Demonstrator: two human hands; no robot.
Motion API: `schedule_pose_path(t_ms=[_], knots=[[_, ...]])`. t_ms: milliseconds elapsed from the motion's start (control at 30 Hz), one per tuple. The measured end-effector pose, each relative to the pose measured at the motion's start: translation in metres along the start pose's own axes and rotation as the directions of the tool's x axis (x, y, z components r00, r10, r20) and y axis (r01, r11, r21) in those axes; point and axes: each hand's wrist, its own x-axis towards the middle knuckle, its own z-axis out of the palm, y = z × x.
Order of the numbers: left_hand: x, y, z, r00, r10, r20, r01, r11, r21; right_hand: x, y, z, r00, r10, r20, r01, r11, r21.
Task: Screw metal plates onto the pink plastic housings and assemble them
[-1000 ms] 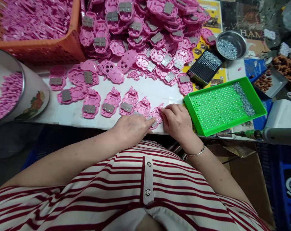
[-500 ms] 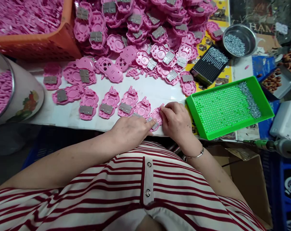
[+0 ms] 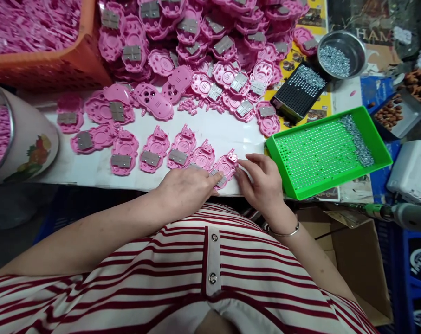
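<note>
The right hand is easing off the top of the pink shell, thumb and forefinger parting, and is baring a small top piece that now seems to be sitting in place. The shell is lying by the surface's front edge, left of the green tray, with a left hand fingertip pinning its metal plate. That hand is partly covering the neighbouring shell and hiding its other fingers, so whether they are gripping I cannot tell.
</note>
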Motion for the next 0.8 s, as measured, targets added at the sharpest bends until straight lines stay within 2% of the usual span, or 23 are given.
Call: schedule_pose_path(t_ms=[167,300,500,633,733,800], knots=[[0.0,0.001,0.0,1.0,-0.009,-0.004,0.009,1.0,0.003,0.007,-0.009,0.002,0.987,-0.094,0.129,0.122,0.965,-0.233],[0.0,0.0,0.0,1.0,-0.004,-0.016,0.004,1.0,0.009,0.012,-0.011,-0.001,0.978,-0.136,0.16,0.186,0.914,-0.36],[0.0,-0.001,0.002,1.0,0.004,-0.029,-0.004,1.0,0.011,0.018,-0.004,-0.003,0.964,-0.139,0.228,0.193,0.953,-0.232],[0.0,-0.001,0.002,0.999,0.006,-0.035,-0.006,1.0,0.007,0.022,0.0,0.001,0.973,-0.113,0.202,0.144,0.979,-0.143],[0.0,-0.002,0.003,0.999,0.011,-0.048,-0.01,1.0,0.012,0.023,-0.003,0.003,0.979,-0.082,0.189,0.114,0.98,-0.166],[0.0,-0.002,0.003,0.998,0.011,-0.059,-0.01,1.0,0.014,0.021,-0.007,0.002,0.976,-0.098,0.195,0.143,0.963,-0.231]])
